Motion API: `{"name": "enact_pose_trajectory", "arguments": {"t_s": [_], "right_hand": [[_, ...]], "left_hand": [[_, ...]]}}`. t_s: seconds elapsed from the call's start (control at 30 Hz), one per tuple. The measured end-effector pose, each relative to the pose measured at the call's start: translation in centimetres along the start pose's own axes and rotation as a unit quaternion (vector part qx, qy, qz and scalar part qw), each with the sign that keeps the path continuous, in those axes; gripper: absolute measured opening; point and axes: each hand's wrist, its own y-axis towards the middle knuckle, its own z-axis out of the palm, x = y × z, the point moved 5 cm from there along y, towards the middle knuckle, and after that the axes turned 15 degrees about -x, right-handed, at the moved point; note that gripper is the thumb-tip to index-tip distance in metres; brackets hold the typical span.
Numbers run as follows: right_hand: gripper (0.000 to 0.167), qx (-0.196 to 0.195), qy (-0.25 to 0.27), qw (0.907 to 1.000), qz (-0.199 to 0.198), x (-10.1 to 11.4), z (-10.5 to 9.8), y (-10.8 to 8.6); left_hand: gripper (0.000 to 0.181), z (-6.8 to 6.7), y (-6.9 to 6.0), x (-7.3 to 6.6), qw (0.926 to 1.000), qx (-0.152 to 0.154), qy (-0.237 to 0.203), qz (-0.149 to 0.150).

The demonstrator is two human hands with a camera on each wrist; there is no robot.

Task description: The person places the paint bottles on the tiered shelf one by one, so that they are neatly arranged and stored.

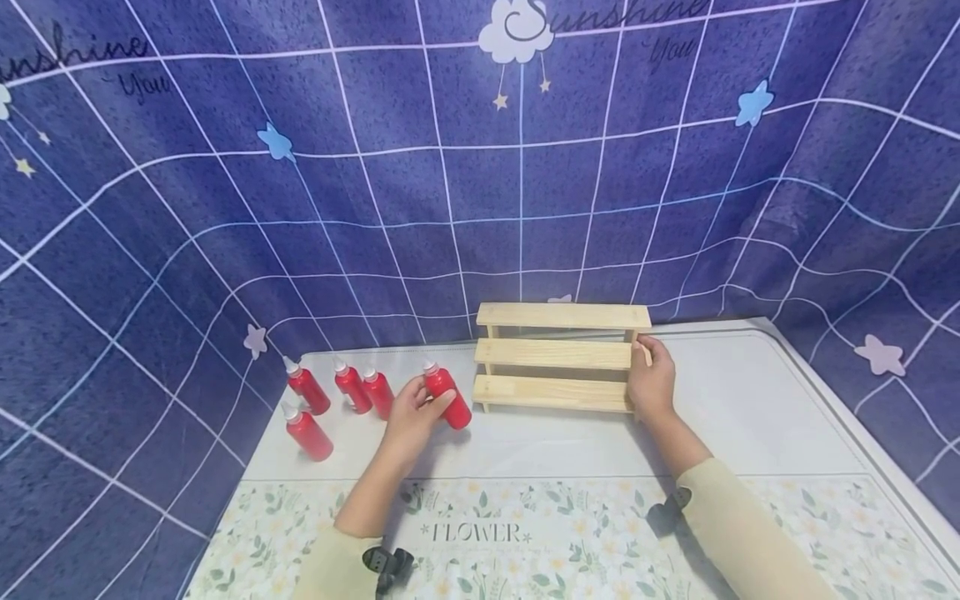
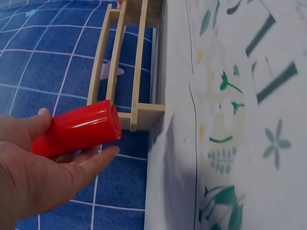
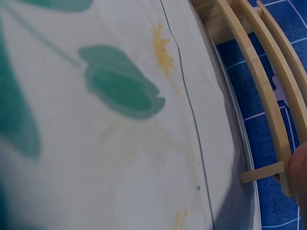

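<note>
My left hand (image 1: 408, 421) grips a red bottle (image 1: 447, 397) with a white cap, tilted, just left of a wooden three-tier rack (image 1: 555, 354). In the left wrist view the bottle (image 2: 79, 128) lies between the thumb and fingers of the hand (image 2: 53, 167), its base pointing at the rack (image 2: 139, 62). My right hand (image 1: 652, 379) holds the rack's right end, thumb and fingers at its side. The right wrist view shows only a bit of that hand (image 3: 300, 177) against the rack (image 3: 261, 86).
Left of the left hand stand several more red bottles (image 1: 308, 433) with white tips. A floral mat (image 1: 525, 575) covers the front of the white table (image 1: 735, 400). Behind the table hangs a blue grid-patterned cloth (image 1: 480, 183).
</note>
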Motion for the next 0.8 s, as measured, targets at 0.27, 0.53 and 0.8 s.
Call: {"name": "enact_pose_trajectory", "arguments": {"t_s": [0.27, 0.53, 0.8], "right_hand": [[0.042, 0.002, 0.0, 1.0, 0.002, 0.0, 0.1, 0.1], [0.043, 0.006, -0.002, 1.0, 0.004, -0.1, 0.2, 0.1], [0.043, 0.002, -0.002, 1.0, 0.003, -0.3, 0.1, 0.2]], "left_hand": [[0.051, 1.0, 0.2, -0.6, 1.0, 0.001, 0.002, 0.001], [0.053, 2.1, 0.6, -1.1, 0.9992, 0.004, -0.039, 0.009], [0.055, 3.0, 1.0, -1.3, 0.9988, 0.008, -0.046, 0.018]]}}
